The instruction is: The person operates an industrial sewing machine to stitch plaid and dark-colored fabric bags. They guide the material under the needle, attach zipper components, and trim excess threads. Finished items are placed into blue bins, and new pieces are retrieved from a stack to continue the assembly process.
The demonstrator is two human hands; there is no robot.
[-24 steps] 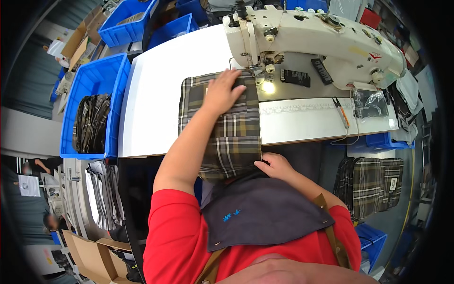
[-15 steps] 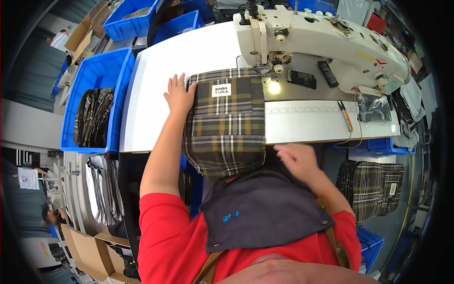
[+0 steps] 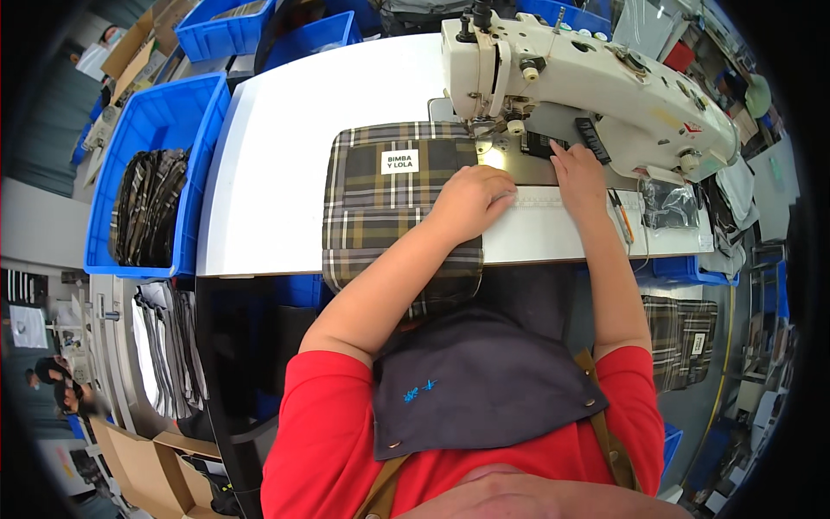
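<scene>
Open cardboard box, hanging white-and-grey cloths; teal curtain

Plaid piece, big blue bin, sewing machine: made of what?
Plaid piece: likely matte woven cloth; it droops off the table.
Big blue bin: probably smooth moulded plastic; even colour, stiff walls.
Sewing machine: likely painted metal, semi-gloss; off-white coat, yellowed patch.
</scene>
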